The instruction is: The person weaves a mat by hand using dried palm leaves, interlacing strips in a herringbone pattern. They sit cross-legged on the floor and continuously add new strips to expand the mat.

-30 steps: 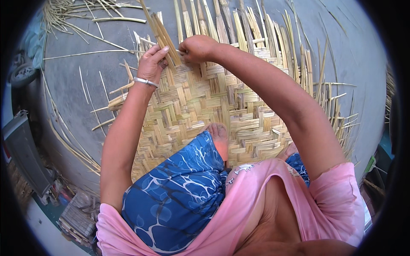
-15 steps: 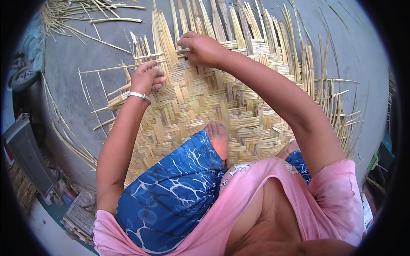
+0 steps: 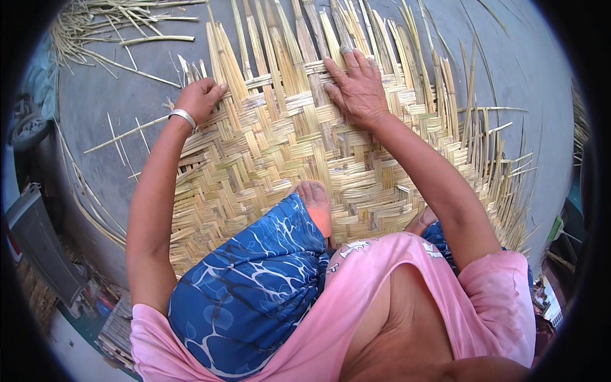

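From my remote station I see a plain grey floor (image 3: 114,86) stretching to the right of a dark wheel (image 3: 30,132), in soft, even light, with pale blue plastic (image 3: 46,89) just above that wheel and a tilted grey panel (image 3: 44,245) below it.

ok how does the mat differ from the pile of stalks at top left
The mat is woven flat, while the pile of stalks lies loose and tangled. The mat's strips look broad and flattened; the pile's look mostly narrower. The mat fills much of the view, the pile only a corner. Both are straw-coloured and lie on the grey floor.
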### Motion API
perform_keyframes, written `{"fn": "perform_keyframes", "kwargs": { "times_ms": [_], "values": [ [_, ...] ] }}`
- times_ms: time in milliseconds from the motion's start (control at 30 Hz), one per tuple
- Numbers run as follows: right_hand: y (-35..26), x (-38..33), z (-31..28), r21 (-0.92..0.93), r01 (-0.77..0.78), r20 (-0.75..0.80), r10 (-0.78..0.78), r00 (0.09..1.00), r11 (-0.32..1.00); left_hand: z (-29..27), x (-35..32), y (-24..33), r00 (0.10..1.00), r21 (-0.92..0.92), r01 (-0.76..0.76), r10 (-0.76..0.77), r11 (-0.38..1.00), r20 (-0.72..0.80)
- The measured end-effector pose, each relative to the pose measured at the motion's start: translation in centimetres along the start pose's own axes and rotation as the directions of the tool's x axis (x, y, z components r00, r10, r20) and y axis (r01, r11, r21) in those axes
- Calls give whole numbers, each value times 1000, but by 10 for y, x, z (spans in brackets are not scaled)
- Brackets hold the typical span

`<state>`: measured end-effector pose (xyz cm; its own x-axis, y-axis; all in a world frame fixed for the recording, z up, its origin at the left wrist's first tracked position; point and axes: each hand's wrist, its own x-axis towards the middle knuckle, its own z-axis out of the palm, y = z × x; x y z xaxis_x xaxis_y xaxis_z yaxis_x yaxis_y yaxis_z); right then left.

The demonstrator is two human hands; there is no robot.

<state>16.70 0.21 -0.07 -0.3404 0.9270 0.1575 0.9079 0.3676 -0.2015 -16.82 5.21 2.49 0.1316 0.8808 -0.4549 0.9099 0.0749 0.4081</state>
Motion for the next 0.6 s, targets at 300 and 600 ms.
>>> {"fn": "perform_keyframes", "kwargs": {
  "times_ms": [300,600],
  "values": [
    [-2,-1,5,-31,-3,-13,3,1000,1000,9,-6,-3,998,104,11,-4,995,-67],
    [1,-9,4,-90,4,57,1,998,996,2,-43,36,971,423,-87,171,902,-166]
  ]
}}
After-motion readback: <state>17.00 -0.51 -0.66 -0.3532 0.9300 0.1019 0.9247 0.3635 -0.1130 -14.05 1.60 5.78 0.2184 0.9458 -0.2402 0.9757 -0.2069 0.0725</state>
